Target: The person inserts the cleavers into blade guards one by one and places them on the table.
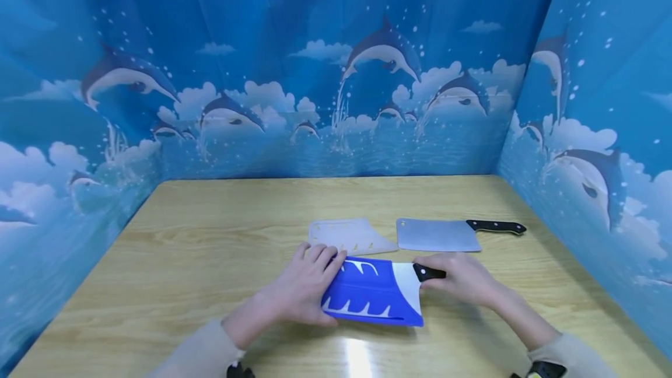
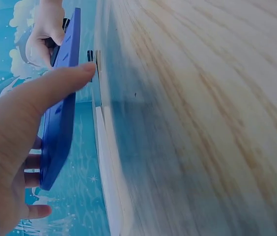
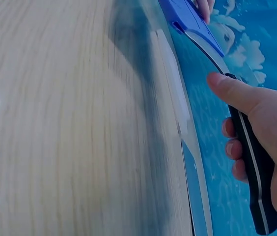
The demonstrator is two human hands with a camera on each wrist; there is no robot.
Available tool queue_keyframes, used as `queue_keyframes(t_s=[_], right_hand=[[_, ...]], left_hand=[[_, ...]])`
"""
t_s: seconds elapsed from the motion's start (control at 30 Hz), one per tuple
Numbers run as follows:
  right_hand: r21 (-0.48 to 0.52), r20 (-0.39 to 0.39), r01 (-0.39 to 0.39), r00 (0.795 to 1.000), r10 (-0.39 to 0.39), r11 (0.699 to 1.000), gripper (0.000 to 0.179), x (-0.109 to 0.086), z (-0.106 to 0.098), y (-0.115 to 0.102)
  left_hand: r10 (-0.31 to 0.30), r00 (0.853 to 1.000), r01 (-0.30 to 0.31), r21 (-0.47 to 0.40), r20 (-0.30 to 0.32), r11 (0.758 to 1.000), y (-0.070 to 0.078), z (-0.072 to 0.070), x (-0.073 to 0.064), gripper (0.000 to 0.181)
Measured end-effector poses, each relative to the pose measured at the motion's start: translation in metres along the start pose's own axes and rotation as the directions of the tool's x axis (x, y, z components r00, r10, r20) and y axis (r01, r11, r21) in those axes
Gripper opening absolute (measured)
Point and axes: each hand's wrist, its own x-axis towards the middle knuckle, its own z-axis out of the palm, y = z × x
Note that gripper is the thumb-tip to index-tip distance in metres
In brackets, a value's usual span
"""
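Note:
A blue blade cover (image 1: 362, 291) with white tooth-shaped slots encloses most of a cleaver's blade (image 1: 407, 280); a strip of bare metal shows between cover and handle. My right hand (image 1: 464, 277) grips the cleaver's black handle (image 3: 256, 167), fingers curled round it and thumb near the blade end. At the cover's left end, my left hand (image 1: 300, 291) holds it with the thumb on the near face and fingers behind, as the left wrist view shows. Cleaver and cover are raised off the wooden table (image 1: 220, 226), a shadow falling below.
Behind the hands, a whitish translucent blade cover (image 1: 350, 234) lies flat on the table. To its right lies a second cleaver (image 1: 436, 234), its black handle pointing right. Blue dolphin-print curtains (image 1: 294, 28) stand along the back and sides.

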Motion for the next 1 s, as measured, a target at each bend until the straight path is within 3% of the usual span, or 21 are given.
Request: queue_keyframes(t_s=[0.13, 0.23, 0.43, 0.7, 1.0], right_hand=[[0.025, 0.033, -0.018, 0.999, 0.018, 1.000, 0.042, -0.007, -0.005, 0.007], [0.075, 0.109, -0.113, 0.988, 0.105, 0.991, 0.041, -0.011, -0.009, 0.013], [0.189, 0.251, -0.339, 0.924, 0.288, 0.921, 0.041, -0.017, -0.015, 0.029], [0.259, 0.297, -0.467, 0.872, 0.390, 0.846, 0.043, -0.032, -0.013, 0.059], [0.348, 0.346, -0.444, 0.879, 0.327, 0.826, 0.037, -0.040, -0.008, 0.076]], left_hand=[[0.019, 0.999, -0.018, -0.022, 0.036, 1.000, 0.003, 0.000, 0.007, 0.115], [0.028, 0.999, -0.027, -0.034, 0.036, 0.999, 0.005, 0.003, 0.015, 0.113], [0.047, 0.998, -0.044, -0.059, 0.042, 0.997, 0.010, 0.008, 0.030, 0.111], [0.059, 0.997, -0.055, -0.070, 0.052, 0.996, 0.014, 0.016, 0.045, 0.110], [0.070, 0.991, -0.064, -0.060, 0.113, 0.996, 0.018, 0.023, 0.049, 0.110]])
